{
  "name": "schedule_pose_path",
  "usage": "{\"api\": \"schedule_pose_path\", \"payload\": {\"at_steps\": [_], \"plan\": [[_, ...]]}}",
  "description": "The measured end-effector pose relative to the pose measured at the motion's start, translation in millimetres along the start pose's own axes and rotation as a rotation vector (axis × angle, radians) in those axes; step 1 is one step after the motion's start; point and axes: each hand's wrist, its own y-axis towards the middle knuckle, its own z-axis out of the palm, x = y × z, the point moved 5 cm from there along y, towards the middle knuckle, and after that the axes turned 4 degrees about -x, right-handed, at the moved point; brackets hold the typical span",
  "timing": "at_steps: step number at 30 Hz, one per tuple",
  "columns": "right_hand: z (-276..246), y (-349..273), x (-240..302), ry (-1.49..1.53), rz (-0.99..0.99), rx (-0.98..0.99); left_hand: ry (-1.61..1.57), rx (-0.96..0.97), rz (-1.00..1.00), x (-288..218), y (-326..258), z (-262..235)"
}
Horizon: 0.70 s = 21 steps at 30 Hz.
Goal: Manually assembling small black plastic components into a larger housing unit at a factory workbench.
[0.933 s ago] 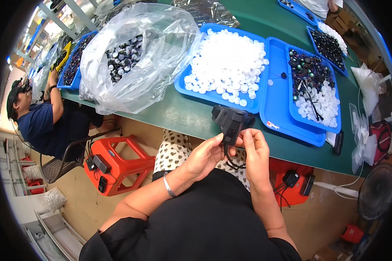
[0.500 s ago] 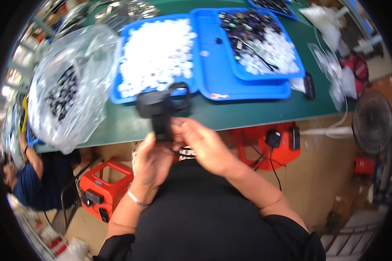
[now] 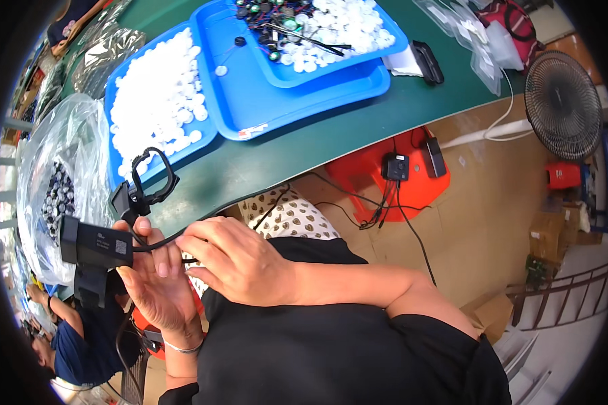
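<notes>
My left hand [image 3: 161,297] holds a black boxy device [image 3: 101,244] with a small label, pinched between thumb and fingers. A black ring-shaped strap mount [image 3: 157,192] stands up beyond it, close to my fingertips. From the device a black cable [image 3: 240,200] runs rightward past my right hand. My right hand [image 3: 240,263] lies just right of the left, its fingers curled and closed around the cable near the device. Part of the cable is hidden behind the fingers.
On the green table [image 3: 297,152] are a blue tray [image 3: 213,131] of white round caps and a stacked blue tray [image 3: 317,118] with wired parts. A clear bag [image 3: 37,169] holds dark pieces. Right stand a red stool [image 3: 422,182] and a fan [image 3: 564,101]. A co-worker [image 3: 81,344] sits lower left.
The device has moved left and down and been turned, its labelled side now showing. My right hand has come over to the cable. The view has swung, so the table appears tilted.
</notes>
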Motion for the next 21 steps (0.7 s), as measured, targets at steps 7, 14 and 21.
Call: {"api": "schedule_pose_path", "payload": {"at_steps": [7, 14, 21], "plan": [[-18.7, -3.4, -8.7, 0.045, 0.086, -0.059, -0.095, 0.157, -0.084, -6.0, -1.6, 8.5], [-57.6, -10.9, -20.4, -0.035, 0.043, -0.015, -0.031, 0.307, -0.177, 8.9, -7.2, 28.2], [-127.5, -209.0, -107.7, -0.304, 0.832, -0.287, 0.245, 0.333, -0.363, 19.4, 0.7, 105.8]]}}
